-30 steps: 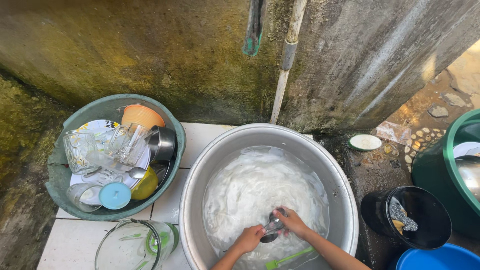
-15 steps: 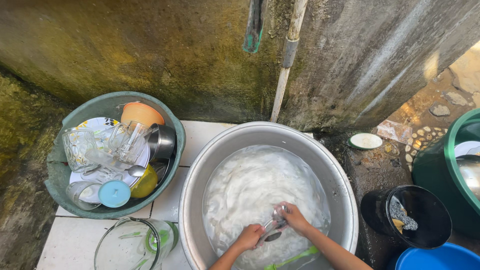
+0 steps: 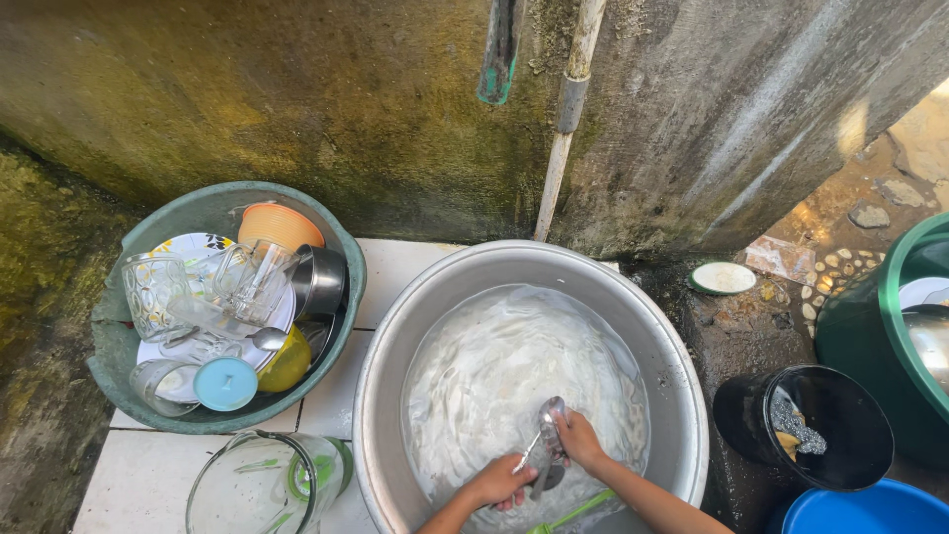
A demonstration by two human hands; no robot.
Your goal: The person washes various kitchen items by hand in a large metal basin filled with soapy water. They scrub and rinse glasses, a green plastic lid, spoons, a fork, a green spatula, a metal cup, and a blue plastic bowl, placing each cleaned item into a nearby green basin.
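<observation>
A stained concrete wall (image 3: 297, 99) rises behind everything, with a pale pipe (image 3: 565, 109) running down it to the back edge of a white tiled slab (image 3: 129, 465). The large metal basin (image 3: 395, 336) sits on the right part of that slab, filled with cloudy, soapy water (image 3: 494, 366). To its left, at the slab's back left corner, a green plastic tub (image 3: 119, 346) holds drinking glasses (image 3: 153, 292), an orange bowl (image 3: 280, 225), a steel cup (image 3: 321, 280), a patterned plate, a yellow cup and a small light-blue lid (image 3: 225, 384). At the slab's front edge, just beside the basin's left wall, stands a clear glass pitcher (image 3: 262, 485) with green trim. Off the slab to the right, a dark green bin (image 3: 860, 336) stands on the ground, a black bucket (image 3: 751, 415) is near the basin's right wall, and a blue bucket (image 3: 850, 509) shows at the bottom right corner. A small round white lid (image 3: 723, 278) lies on the ground behind them. Both hands are in the basin near its front rim: the right hand (image 3: 578, 440) has its fingers closed around a bundle of metal spoons (image 3: 547, 435) held above the water, and the left hand (image 3: 499, 483) has its fingers curled about the lower ends of the same spoons. A green strip (image 3: 578, 512) lies in the water just below the hands.
</observation>
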